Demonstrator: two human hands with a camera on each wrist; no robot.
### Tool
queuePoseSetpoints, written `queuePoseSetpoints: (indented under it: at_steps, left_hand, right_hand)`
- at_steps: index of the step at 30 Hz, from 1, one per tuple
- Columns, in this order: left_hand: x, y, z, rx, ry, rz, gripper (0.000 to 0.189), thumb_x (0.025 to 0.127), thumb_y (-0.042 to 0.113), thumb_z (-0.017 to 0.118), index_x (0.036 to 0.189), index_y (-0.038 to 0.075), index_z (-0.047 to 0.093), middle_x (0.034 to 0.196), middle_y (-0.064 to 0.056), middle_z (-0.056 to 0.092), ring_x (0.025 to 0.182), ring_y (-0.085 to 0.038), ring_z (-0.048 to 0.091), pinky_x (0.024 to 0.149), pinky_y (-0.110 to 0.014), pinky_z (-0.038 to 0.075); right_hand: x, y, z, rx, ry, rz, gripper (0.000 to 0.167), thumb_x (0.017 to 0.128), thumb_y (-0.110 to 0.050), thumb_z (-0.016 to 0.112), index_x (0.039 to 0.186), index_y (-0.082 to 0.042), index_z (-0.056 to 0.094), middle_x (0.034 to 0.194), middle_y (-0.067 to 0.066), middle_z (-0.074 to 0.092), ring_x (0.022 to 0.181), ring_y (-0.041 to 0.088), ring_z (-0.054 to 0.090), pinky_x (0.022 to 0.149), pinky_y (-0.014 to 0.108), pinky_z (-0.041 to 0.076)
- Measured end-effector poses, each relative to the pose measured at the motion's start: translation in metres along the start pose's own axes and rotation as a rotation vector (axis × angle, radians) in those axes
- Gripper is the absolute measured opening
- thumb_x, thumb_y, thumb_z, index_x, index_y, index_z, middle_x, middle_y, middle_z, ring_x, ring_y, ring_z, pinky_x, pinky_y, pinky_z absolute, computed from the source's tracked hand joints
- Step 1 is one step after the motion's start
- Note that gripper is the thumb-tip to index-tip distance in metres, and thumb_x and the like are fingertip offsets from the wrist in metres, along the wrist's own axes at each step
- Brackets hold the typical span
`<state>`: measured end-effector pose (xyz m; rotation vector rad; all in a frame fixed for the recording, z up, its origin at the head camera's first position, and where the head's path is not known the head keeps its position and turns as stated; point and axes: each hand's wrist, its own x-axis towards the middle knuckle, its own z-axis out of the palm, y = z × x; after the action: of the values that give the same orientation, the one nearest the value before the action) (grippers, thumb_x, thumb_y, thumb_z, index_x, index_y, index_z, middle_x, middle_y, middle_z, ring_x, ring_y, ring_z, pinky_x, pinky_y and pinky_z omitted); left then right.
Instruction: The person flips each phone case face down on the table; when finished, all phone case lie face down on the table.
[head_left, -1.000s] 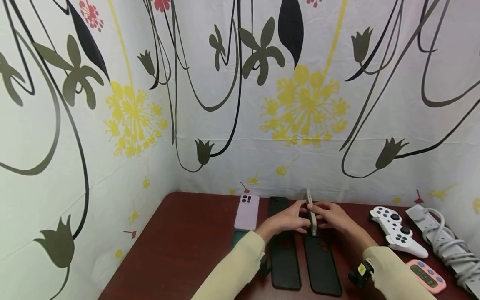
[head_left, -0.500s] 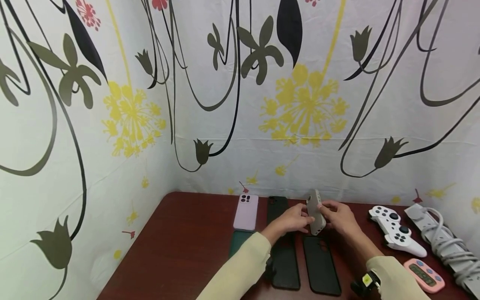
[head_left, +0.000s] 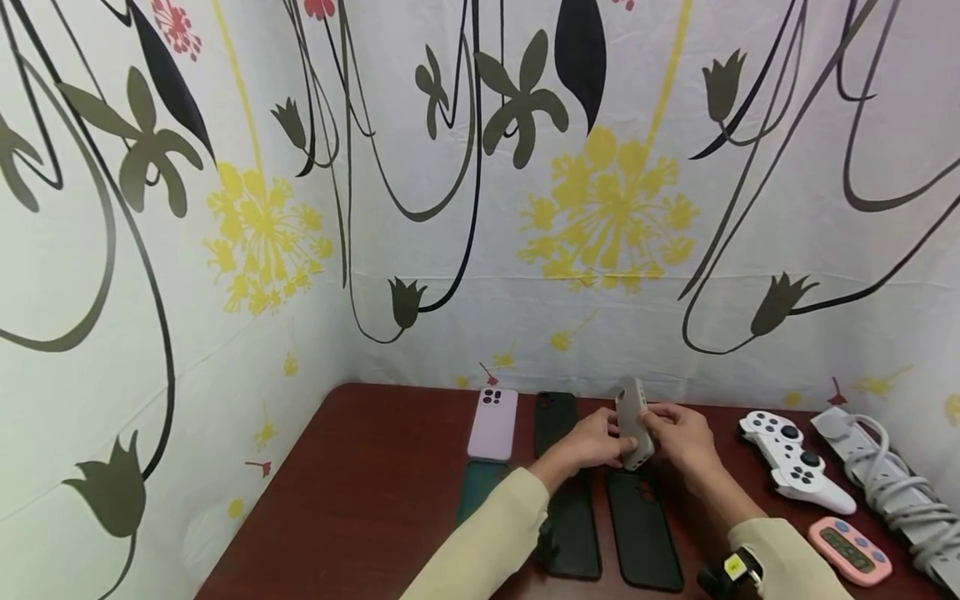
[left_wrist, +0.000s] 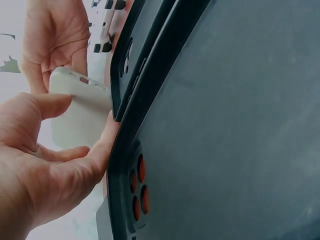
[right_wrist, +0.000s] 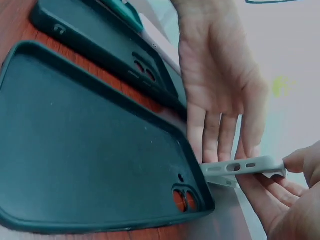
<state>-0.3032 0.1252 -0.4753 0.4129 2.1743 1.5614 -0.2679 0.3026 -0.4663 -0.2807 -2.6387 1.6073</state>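
A light grey phone case (head_left: pixel 632 421) is held up on edge at the back of the table. The fingers of my left hand (head_left: pixel 592 442) grip its left side, with the thumb on its flat face. My right hand (head_left: pixel 682 437) pinches the opposite edge. In the left wrist view, the grey case (left_wrist: pixel 80 112) shows port cutouts along its end, between the left hand (left_wrist: pixel 55 170) and the right hand (left_wrist: pixel 57 37). Just in front of it lies a black phone case (head_left: pixel 647 533), inside up. Left of that is another black case (head_left: pixel 572 533), partly behind the left arm.
A lilac case (head_left: pixel 493 427), a dark case (head_left: pixel 555 421) and a teal case (head_left: pixel 480 487) lie to the left, the teal one partly hidden by the sleeve. At right are a white game controller (head_left: pixel 795 462), a pink timer (head_left: pixel 851 550) and a cord-wrapped power strip (head_left: pixel 892 492).
The grey phone case has turned from edge-on to showing its flat face, and has shifted slightly right. Both hands have kept hold of it, the left thumb now on that face.
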Motion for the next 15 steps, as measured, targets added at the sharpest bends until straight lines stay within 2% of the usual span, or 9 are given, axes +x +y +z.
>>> queuePoseSetpoints:
  at_steps: [5, 10, 12, 15]
  left_hand:
    - [-0.002, 0.001, 0.002, 0.017, 0.036, -0.003, 0.051, 0.101, 0.021, 0.073, 0.146, 0.008, 0.053, 0.122, -0.011, 0.067, 0.094, -0.022, 0.073, 0.08, -0.04, 0.066]
    - [-0.005, 0.001, -0.001, -0.017, 0.039, -0.016, 0.056, 0.101, 0.023, 0.074, 0.15, 0.011, 0.049, 0.124, -0.01, 0.067, 0.1, -0.02, 0.072, 0.084, -0.043, 0.065]
    - [-0.006, 0.001, -0.003, -0.047, 0.042, -0.013, 0.056, 0.1, 0.02, 0.075, 0.149, 0.011, 0.049, 0.123, -0.01, 0.067, 0.101, -0.023, 0.072, 0.085, -0.045, 0.065]
    - [-0.007, 0.001, -0.005, -0.096, 0.06, -0.004, 0.056, 0.098, 0.014, 0.077, 0.147, 0.01, 0.05, 0.121, -0.012, 0.068, 0.098, -0.025, 0.073, 0.085, -0.049, 0.065]
  right_hand:
    - [-0.002, -0.004, -0.002, 0.044, 0.002, 0.012, 0.057, 0.11, -0.04, 0.056, 0.146, 0.004, 0.057, 0.141, 0.032, 0.063, 0.101, 0.016, 0.073, 0.074, 0.035, 0.066]
    - [-0.002, -0.004, -0.005, 0.154, -0.037, 0.026, 0.059, 0.109, -0.037, 0.058, 0.149, 0.007, 0.053, 0.142, 0.029, 0.062, 0.098, 0.004, 0.07, 0.077, 0.03, 0.065]
    - [-0.002, -0.003, -0.007, 0.201, -0.061, 0.036, 0.061, 0.109, -0.037, 0.06, 0.15, 0.008, 0.051, 0.136, 0.022, 0.067, 0.095, -0.001, 0.07, 0.079, 0.029, 0.065]
    - [0.0, 0.0, -0.011, 0.255, -0.093, 0.042, 0.064, 0.108, -0.035, 0.063, 0.152, 0.008, 0.048, 0.122, 0.004, 0.073, 0.093, -0.005, 0.069, 0.079, 0.028, 0.065]
